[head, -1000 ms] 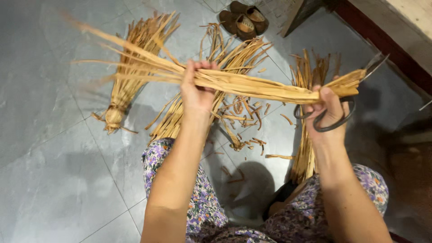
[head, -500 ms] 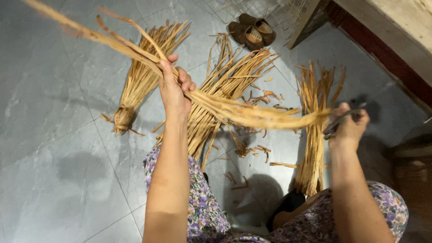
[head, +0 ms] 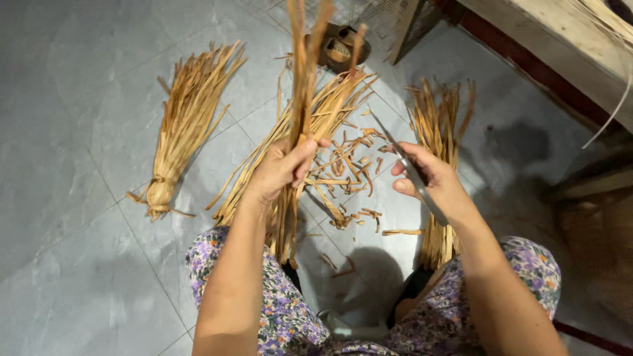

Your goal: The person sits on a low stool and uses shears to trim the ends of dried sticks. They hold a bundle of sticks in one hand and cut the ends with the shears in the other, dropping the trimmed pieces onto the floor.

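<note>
My left hand [head: 282,169] grips a bunch of long dry straw-coloured strips [head: 302,79] and holds it upright, its top running out of view and its lower end hanging by my knee. My right hand [head: 427,179] is closed on a pair of metal scissors [head: 395,155], blades pointing up and left, apart from the strips. Below both hands lie short cut-off pieces [head: 346,175] scattered on the grey tiled floor [head: 79,132]. My legs in a purple flowered garment [head: 277,310] fill the bottom of the view.
A tied bundle of strips [head: 181,128] lies at the left, a loose bundle [head: 333,105] in the middle, another [head: 440,132] at the right. A pair of brown sandals [head: 339,45] sits at the top. A wooden bench edge [head: 547,46] crosses the upper right.
The bunch in my left hand swung from lying across to standing upright. My right hand let go of its far end and drew back with the scissors.
</note>
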